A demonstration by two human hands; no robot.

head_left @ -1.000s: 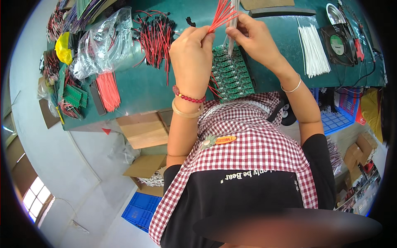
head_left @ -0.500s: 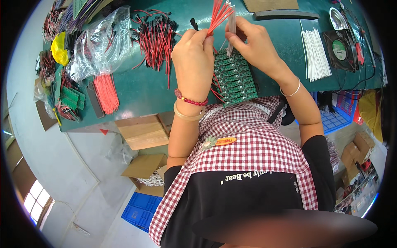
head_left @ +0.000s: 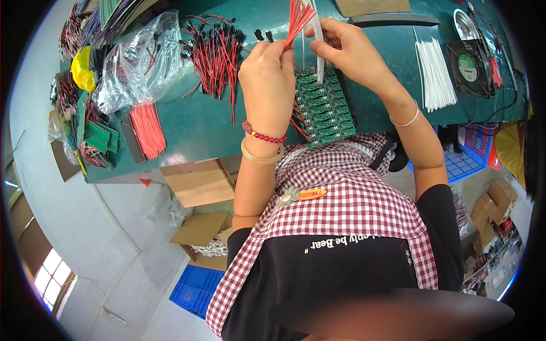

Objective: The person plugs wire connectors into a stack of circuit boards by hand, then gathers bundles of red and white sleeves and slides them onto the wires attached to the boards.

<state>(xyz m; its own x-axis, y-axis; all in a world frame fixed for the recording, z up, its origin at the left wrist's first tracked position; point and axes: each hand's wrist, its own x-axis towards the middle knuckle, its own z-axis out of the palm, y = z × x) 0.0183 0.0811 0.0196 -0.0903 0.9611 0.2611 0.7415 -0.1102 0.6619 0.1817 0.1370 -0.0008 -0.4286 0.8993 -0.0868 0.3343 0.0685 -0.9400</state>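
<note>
L hand [head_left: 268,85] raised over the green desk [head_left: 199,128], fingers closed round a bunch of red wires [head_left: 297,20]; wire tips fan up and out above the fist, loose tails hang below it across the circuit boards [head_left: 324,105]. Bead bracelet and pale bangle on that wrist.

R hand [head_left: 350,51] just right of the L hand, nearly touching it. Thumb and forefinger pinch a few white wires [head_left: 318,51] that hang straight down to the top of the boards; other fingers curled. Can't tell whether the wire ends actually touch a board — prob. just above. Thin bangle on R wrist.

Circuit boards: green strip panel, lying flat at the near desk edge, directly under both hands, bottom end close to the person's checked apron.

Relative to the boards:
- left, near: heap of red-and-black leads [head_left: 213,51] w/ black connectors.
- further left: clear plastic bag [head_left: 139,62] w/ more wire inside; below it a loose bundle of red wires [head_left: 148,129] at desk edge.
- far left: small green boards [head_left: 101,136], yellow bag [head_left: 82,71], tangled wire piles.
- right: row of cut white wires [head_left: 435,74] laid parallel, well apart from the hands.
- far right: black square fan [head_left: 469,67].
- beyond, top: brown cardboard sheet [head_left: 372,7].

Under the desk, left of the person: cardboard boxes [head_left: 196,182], blue crate [head_left: 196,290] on the floor.
</note>
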